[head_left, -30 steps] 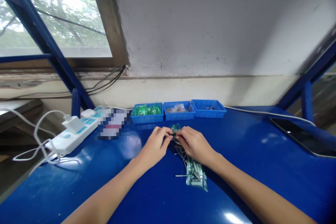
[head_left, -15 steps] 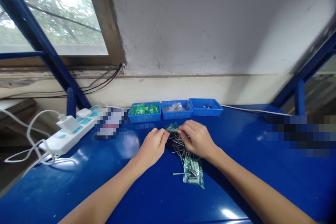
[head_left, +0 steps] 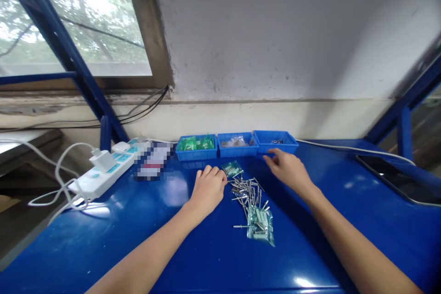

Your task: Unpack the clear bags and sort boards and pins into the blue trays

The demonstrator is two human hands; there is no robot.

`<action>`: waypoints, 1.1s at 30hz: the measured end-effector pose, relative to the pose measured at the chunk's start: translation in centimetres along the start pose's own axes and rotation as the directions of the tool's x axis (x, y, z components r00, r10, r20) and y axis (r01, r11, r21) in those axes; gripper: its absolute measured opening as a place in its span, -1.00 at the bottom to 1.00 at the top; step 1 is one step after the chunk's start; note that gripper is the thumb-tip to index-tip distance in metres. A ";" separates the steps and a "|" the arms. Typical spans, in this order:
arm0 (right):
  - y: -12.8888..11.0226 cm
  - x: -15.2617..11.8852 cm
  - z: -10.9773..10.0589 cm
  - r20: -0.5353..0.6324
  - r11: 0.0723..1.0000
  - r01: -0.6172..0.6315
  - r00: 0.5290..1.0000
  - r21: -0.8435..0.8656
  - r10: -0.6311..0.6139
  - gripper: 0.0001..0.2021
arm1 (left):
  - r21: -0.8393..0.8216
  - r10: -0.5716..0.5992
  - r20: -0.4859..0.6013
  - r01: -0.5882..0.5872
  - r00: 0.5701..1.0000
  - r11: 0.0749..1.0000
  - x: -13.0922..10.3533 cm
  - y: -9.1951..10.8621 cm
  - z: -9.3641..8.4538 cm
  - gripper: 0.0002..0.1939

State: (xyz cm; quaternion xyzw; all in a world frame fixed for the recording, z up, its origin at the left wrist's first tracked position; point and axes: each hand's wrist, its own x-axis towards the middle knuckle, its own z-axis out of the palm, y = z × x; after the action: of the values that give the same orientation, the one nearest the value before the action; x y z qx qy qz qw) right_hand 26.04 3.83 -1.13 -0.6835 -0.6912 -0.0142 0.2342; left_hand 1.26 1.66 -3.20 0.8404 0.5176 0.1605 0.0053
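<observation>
My left hand (head_left: 208, 189) is closed at the left edge of a small green plastic bag (head_left: 232, 169), with finger and thumb at its corner. My right hand (head_left: 288, 169) is raised near the front of the right blue bin (head_left: 275, 148), its fingers apart and nothing between them. A loose heap of metal rivets (head_left: 248, 190) lies just below the small bag. A larger clear green bag (head_left: 260, 225) with pale and metal pieces inside rests at the near end of the heap.
The left bin (head_left: 197, 155) holds green packets, and the middle bin (head_left: 238, 151) holds clear packets. A white power strip (head_left: 99, 179) with cables and a blurred phone (head_left: 151, 165) lie left. A black phone (head_left: 396, 177) lies right.
My right hand has let go of the small green bag and moved right, toward the right bin. My left hand stays at the bag's left side. The view has shifted slightly.
</observation>
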 end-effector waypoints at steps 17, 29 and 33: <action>-5.7 -3.2 2.3 -0.114 0.745 0.647 0.763 0.166 -0.637 -0.82 | -0.213 -0.018 -0.044 0.008 0.999 0.977 -0.3 0.1 -1.4 -0.71; -5.9 -3.3 1.8 -0.160 0.754 0.625 0.781 0.203 -0.604 -0.81 | -0.388 0.008 -0.133 -0.060 0.991 0.920 -0.5 0.3 -1.8 -0.80; -5.6 -3.1 1.1 -0.284 0.722 0.684 0.716 0.104 -0.637 -0.87 | -0.377 0.027 -0.094 -0.061 0.995 0.924 -0.4 0.1 -1.3 -0.77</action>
State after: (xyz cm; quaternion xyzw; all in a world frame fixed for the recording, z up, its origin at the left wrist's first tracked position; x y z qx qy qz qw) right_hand 20.25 0.97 -1.52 -0.3562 -0.8561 -0.1056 0.3593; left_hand 0.84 1.05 -2.05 0.8271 0.4576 0.2941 0.1416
